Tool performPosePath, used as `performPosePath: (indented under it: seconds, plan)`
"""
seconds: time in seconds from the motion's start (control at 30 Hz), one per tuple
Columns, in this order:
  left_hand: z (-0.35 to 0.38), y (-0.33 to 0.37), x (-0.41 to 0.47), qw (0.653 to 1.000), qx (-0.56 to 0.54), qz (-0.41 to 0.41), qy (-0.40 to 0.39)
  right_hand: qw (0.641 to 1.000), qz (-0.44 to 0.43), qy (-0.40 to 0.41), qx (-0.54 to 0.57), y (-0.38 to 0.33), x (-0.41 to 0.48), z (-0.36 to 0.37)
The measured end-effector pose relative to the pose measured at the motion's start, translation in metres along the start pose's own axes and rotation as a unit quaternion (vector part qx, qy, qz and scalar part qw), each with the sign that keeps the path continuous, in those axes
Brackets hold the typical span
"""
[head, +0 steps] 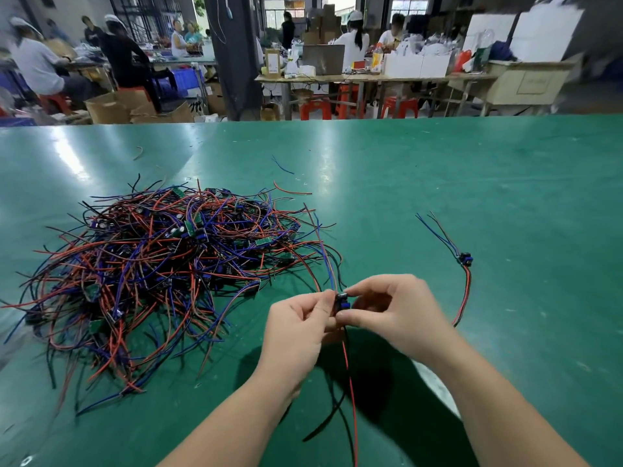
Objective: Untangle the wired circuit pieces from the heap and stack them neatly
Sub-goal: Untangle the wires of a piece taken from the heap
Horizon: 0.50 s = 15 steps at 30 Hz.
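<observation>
A big heap (168, 264) of small circuit pieces tangled in red, blue and black wires lies on the left of the green table (438, 183). Just right of the heap, my left hand (296, 332) and my right hand (394, 315) both pinch one small circuit piece (342, 303) between their fingertips. Its red and black wires hang down toward me, and its blue and brown wires reach back up to the heap's edge. One separated circuit piece (464, 259) with its wires stretched out lies alone on the table to the right.
A loose blue wire (282, 166) and a loose red wire (290, 191) lie beyond the heap. Past the table's far edge are work benches, red stools, cardboard boxes and several people seated at work.
</observation>
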<state>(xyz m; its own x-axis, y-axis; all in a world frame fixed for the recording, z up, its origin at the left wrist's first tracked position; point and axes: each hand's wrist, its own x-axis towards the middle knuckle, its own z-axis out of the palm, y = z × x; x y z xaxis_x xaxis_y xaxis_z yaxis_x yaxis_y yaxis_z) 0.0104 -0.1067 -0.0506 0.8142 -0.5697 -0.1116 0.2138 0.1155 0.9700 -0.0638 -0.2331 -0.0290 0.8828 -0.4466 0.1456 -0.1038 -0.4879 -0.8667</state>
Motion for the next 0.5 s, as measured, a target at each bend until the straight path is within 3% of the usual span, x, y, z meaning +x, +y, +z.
performPosePath:
  seconds: [0.07, 0.17, 0.27, 0.3, 0.37, 0.43, 0.5]
  plan:
    - [-0.001, 0.001, 0.002, 0.999, 0.021, 0.008, -0.032, 0.999, -0.013, 0.026, -0.03, 0.001, 0.004, 0.0]
    - [0.002, -0.002, 0.002, 0.995, 0.054, 0.022, -0.084, 0.999, 0.011, 0.05, 0.012, 0.003, 0.013, -0.009]
    - [0.006, -0.009, -0.004, 0.975, 0.144, 0.112, -0.124, 0.994, 0.062, 0.075, 0.044, 0.009, 0.024, -0.028]
    - [0.004, -0.011, -0.003, 0.952, 0.223, 0.176, -0.112, 0.99, 0.081, 0.109, 0.047, 0.014, 0.03, -0.039]
    - [-0.003, -0.013, 0.004, 0.873, 0.385, 0.29, -0.074, 0.969, 0.112, 0.218, -0.006, 0.03, 0.043, -0.069]
    - [-0.009, -0.013, 0.011, 0.819, 0.492, 0.292, -0.045, 0.93, 0.152, 0.321, -0.093, 0.048, 0.052, -0.1]
    - [-0.012, -0.018, 0.017, 0.774, 0.592, 0.226, -0.016, 0.893, 0.204, 0.371, -0.154, 0.067, 0.055, -0.122]
